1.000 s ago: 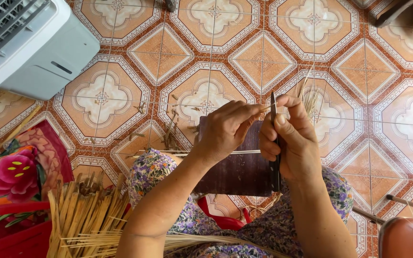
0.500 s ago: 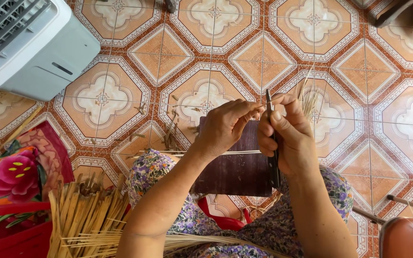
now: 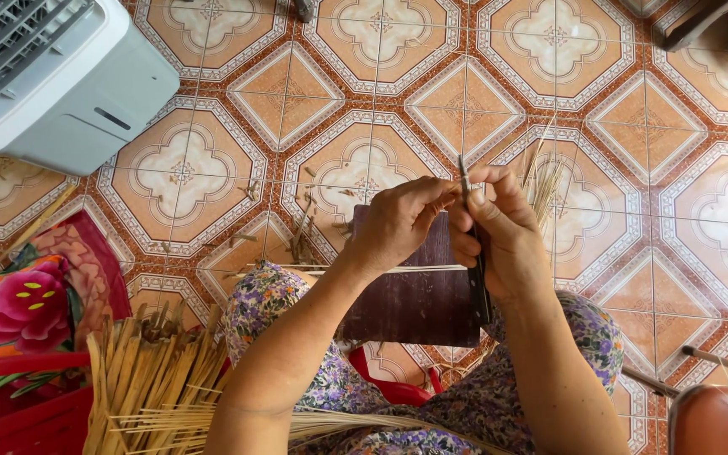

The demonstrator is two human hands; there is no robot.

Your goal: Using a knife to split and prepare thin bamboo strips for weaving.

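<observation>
My right hand (image 3: 503, 236) grips a thin dark knife (image 3: 472, 253) upright, blade tip showing above the fingers. My left hand (image 3: 402, 221) pinches a thin pale bamboo strip (image 3: 355, 270) against the blade; the strip runs left across my knee. Both hands meet above a dark purple-brown board (image 3: 419, 303) resting on my lap, which is covered in floral cloth (image 3: 280, 303).
A bundle of split bamboo sticks (image 3: 149, 371) lies at lower left by a red plastic piece (image 3: 10, 404) and a flowered cushion (image 3: 18, 303). A white fan unit (image 3: 52, 76) stands upper left. Shavings (image 3: 301, 236) litter the patterned tile floor (image 3: 634, 126). Thin slivers (image 3: 541, 181) fan out past my right hand.
The hands have stayed together over the board; the knife tip and the fingers shifted only slightly.
</observation>
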